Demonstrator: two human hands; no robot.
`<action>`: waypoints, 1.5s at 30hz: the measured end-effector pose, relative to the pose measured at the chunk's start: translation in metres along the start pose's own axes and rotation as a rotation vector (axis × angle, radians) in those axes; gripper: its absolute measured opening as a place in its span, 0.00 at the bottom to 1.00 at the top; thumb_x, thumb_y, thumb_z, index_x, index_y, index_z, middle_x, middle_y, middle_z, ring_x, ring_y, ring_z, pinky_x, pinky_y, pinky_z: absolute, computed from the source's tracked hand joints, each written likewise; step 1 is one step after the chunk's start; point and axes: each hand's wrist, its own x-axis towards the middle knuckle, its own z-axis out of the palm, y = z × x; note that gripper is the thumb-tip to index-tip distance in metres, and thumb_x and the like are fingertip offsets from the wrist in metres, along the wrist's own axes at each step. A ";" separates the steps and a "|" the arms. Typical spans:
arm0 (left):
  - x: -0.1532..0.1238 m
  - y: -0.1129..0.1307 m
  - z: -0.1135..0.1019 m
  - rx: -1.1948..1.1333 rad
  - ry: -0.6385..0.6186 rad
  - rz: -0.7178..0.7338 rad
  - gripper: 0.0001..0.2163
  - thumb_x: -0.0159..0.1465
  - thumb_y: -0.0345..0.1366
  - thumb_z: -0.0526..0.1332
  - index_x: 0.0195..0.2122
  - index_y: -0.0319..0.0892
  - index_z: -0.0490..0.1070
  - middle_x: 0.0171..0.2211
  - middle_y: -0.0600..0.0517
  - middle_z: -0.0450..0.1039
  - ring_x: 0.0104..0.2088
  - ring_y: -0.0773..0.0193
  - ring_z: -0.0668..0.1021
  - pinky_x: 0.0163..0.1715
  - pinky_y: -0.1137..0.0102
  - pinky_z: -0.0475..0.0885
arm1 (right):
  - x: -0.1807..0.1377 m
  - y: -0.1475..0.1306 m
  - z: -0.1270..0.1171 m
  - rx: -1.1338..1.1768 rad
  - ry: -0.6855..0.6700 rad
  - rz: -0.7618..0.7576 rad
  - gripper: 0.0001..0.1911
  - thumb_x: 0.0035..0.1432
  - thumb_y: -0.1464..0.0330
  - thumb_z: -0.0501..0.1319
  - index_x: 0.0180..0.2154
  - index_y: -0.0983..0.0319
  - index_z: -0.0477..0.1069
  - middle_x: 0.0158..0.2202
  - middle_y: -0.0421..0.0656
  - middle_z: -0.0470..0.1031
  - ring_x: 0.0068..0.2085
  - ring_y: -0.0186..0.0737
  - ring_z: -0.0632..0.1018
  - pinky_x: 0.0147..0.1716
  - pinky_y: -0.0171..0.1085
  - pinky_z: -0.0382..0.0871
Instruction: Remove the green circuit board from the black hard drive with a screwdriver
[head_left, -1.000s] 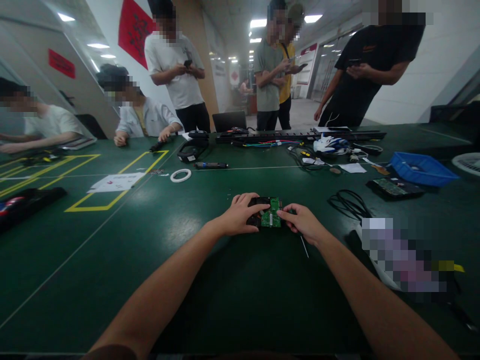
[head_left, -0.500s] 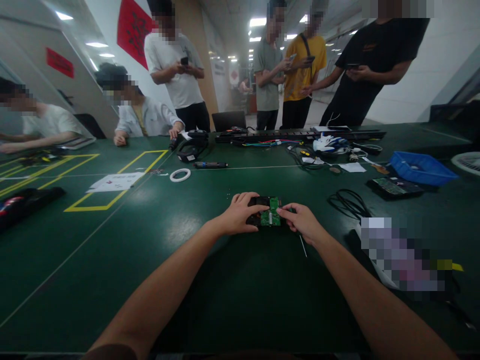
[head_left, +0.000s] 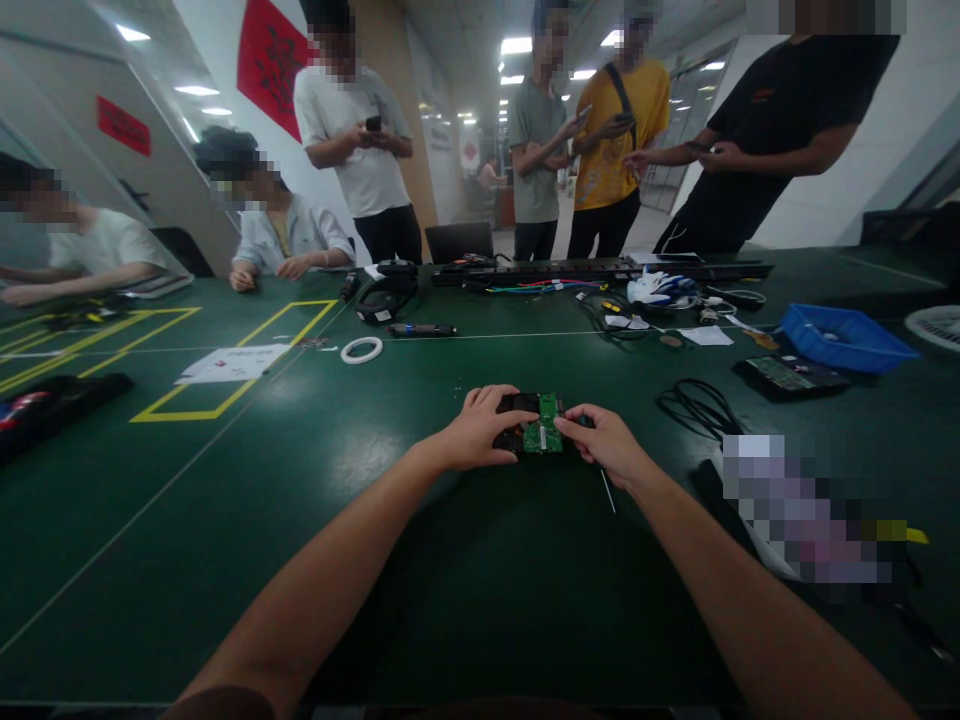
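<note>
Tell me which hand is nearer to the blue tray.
Right. The right hand is left of the blue tray and closer to the camera; the left hand is farther left, also closer to the camera.

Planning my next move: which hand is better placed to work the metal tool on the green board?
Probably your right hand: it seems to hold the metal tool beside the green board, while your left hand rests on the black housing.
</note>
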 end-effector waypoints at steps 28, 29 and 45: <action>0.002 -0.002 0.002 -0.005 -0.005 -0.009 0.32 0.59 0.44 0.71 0.65 0.63 0.64 0.68 0.47 0.49 0.66 0.39 0.56 0.62 0.42 0.53 | 0.002 0.000 -0.005 -0.006 -0.033 0.018 0.20 0.53 0.62 0.72 0.45 0.62 0.73 0.23 0.35 0.67 0.21 0.30 0.64 0.17 0.31 0.54; 0.002 -0.002 0.002 -0.010 -0.006 -0.011 0.32 0.59 0.44 0.71 0.65 0.63 0.64 0.68 0.47 0.49 0.66 0.39 0.56 0.62 0.42 0.52 | 0.002 0.000 -0.005 -0.005 -0.030 0.021 0.20 0.53 0.62 0.71 0.45 0.62 0.73 0.23 0.35 0.66 0.21 0.30 0.64 0.17 0.31 0.54; 0.002 -0.004 0.004 -0.013 0.005 -0.014 0.32 0.59 0.44 0.72 0.64 0.63 0.65 0.68 0.47 0.50 0.66 0.39 0.56 0.62 0.42 0.52 | 0.002 0.002 -0.004 -0.012 -0.003 0.004 0.21 0.53 0.62 0.72 0.46 0.63 0.73 0.24 0.36 0.68 0.21 0.30 0.65 0.17 0.31 0.55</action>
